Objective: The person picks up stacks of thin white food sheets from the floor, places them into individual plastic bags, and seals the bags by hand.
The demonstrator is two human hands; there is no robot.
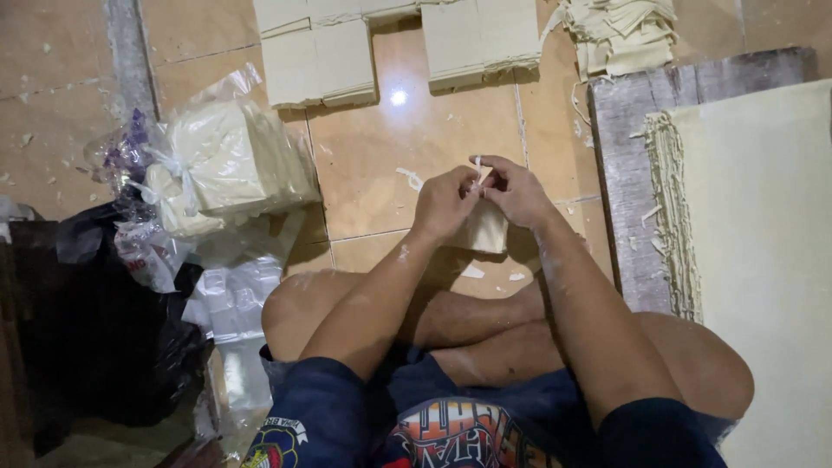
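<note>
Sitting cross-legged on a tiled floor (373, 156), the person works beside a wooden board (628, 173) that carries a broad pale dough sheet (763, 243), its left edge frayed into cut trimmings (672, 208). Finished stacks of square wrappers (321, 65) lie further out on the floor, with filled plastic bags (217, 160) to the left. Held above the floor in front of the knees is a small bagged stack of wrappers (487, 230). The left hand (444, 201) and right hand (518, 192) meet at the bag's top, fingers (475, 178) pinched closed on its twisted neck. The step in hand appears to be tying the bag shut; completing it would likely call for a firm pull on the knot while both hands hold the plastic gathered.
</note>
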